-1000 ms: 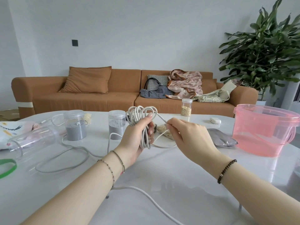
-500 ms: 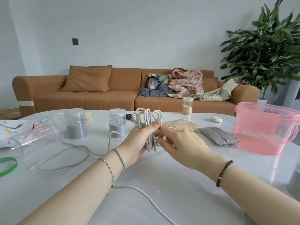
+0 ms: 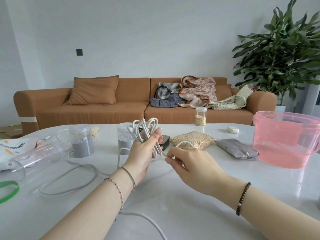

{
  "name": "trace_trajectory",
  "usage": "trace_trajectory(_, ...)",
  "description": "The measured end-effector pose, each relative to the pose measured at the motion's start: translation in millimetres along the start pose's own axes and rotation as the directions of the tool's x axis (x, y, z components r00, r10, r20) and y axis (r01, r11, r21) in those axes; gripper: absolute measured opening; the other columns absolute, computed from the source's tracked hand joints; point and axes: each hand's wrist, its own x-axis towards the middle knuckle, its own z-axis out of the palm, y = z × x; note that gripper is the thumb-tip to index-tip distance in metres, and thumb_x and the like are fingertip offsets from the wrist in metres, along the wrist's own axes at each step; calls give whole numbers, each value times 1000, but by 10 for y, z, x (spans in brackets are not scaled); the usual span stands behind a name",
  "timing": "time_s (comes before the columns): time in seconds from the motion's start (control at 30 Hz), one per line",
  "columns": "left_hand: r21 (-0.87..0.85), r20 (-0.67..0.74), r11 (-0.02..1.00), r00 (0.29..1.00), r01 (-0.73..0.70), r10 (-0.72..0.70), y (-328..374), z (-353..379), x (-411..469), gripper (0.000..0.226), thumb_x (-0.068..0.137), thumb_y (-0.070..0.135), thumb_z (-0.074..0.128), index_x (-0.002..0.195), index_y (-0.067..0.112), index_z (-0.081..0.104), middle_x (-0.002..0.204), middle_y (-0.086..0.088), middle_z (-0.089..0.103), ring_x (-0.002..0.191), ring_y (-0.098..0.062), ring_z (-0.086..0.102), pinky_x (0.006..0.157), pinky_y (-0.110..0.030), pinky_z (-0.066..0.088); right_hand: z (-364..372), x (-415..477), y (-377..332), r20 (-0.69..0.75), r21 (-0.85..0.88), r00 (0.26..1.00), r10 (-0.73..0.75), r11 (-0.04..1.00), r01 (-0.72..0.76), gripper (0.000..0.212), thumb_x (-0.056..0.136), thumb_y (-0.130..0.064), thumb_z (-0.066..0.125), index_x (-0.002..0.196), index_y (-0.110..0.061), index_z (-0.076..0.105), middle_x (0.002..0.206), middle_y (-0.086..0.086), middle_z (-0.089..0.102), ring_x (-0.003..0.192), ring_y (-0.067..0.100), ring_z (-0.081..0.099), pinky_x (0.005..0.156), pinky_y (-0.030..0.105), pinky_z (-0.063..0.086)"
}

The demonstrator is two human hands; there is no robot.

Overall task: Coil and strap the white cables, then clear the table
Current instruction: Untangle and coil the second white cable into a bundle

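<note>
My left hand (image 3: 143, 153) grips a bundle of white cable loops (image 3: 147, 129) upright above the middle of the white table (image 3: 173, 196). Its fingers curl round the loops. My right hand (image 3: 188, 163) pinches the free strand of the same cable just right of the bundle's lower end, and that strand arcs up over a bag of grain. A second white cable (image 3: 69, 179) lies loose in a big loop on the table at the left. Another stretch of cable (image 3: 149, 222) runs under my left forearm toward the near edge.
Two clear jars of grey granules (image 3: 81, 141) (image 3: 123, 141) stand behind the cables, and a clear jar lies on its side (image 3: 34, 158) at left. A grain bag (image 3: 192, 139), grey bag (image 3: 237, 148), pink bucket (image 3: 285, 137), grain jar (image 3: 200, 116), small black box (image 3: 164, 140), white charger (image 3: 232, 129) and green band (image 3: 8, 189) sit around.
My right hand dropped from beside the top of the bundle to its lower end, carrying the free strand down and round. My left hand kept its hold on the loops.
</note>
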Motion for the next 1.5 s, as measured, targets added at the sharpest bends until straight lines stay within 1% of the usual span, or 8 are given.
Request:
trace_trajectory(0.2,-184,-112,981,993,-57,36,64,48,8,12,91,26,69,86,16,65,66,3,64,73,-15,62,89,-44,54,17,-29,-65,72,159,996,-42,987,30,18,104,-38,42,107,-32,59,60,-12,51,61,19,45,61,35,45)
trace_trajectory(0.4,-385,196,877,954,288,-227,226,104,-132,26,94,36,64,87,11,59,83,-6,69,84,-22,71,82,-38,60,32,-27,-45,133,109,987,-91,991,77,16,103,-39,44,100,-31,58,63,-9,51,63,18,44,64,37,50)
trace_trajectory(0.57,-341,324,873,915,349,-240,259,122,-152,42,98,38,56,63,15,50,63,-1,49,60,-15,60,92,-39,56,-58,8,4,74,-100,985,153,984,-145,69,87,-78,37,72,-12,54,56,2,49,58,20,44,58,33,43)
trace_trajectory(0.67,-331,291,890,932,312,-218,241,108,-118,43,99,38,55,62,17,46,57,2,39,52,-11,44,81,-32,59,-127,46,50,-14,-133,966,260,957,-259,79,77,-85,41,64,-8,36,54,6,36,55,23,34,52,35,31)
trace_trajectory(0.9,-453,235,834,945,315,-229,257,22,-58,42,98,33,59,61,15,48,53,2,41,52,-12,47,82,-34,61,-124,44,56,-46,76,938,343,938,-339,61,85,-72,53,64,-15,60,47,-8,47,52,14,43,53,29,35)
trace_trajectory(1.1,-408,202,852,943,328,-266,224,23,-61,37,97,28,61,65,12,53,65,-4,60,90,-30,75,95,-39,56,-66,113,226,-34,274,901,432,871,-408,35,99,-47,46,76,-29,65,56,-8,57,66,14,56,62,32,40)
trace_trajectory(1.27,-420,180,845,943,331,-280,187,77,-128,33,97,29,63,71,9,54,70,-7,66,89,-30,75,97,-43,54,-39,80,253,45,123,910,411,902,-413,31,103,-44,37,88,-33,62,68,-6,63,78,16,60,73,34,48)
trace_trajectory(1.5,-319,184,899,950,299,-251,203,98,-145,35,97,31,61,68,12,53,68,-6,64,81,-27,75,90,-39,58,-88,74,142,-36,-33,941,336,941,-337,35,101,-44,46,77,-26,64,55,-8,50,61,9,48,58,27,37)
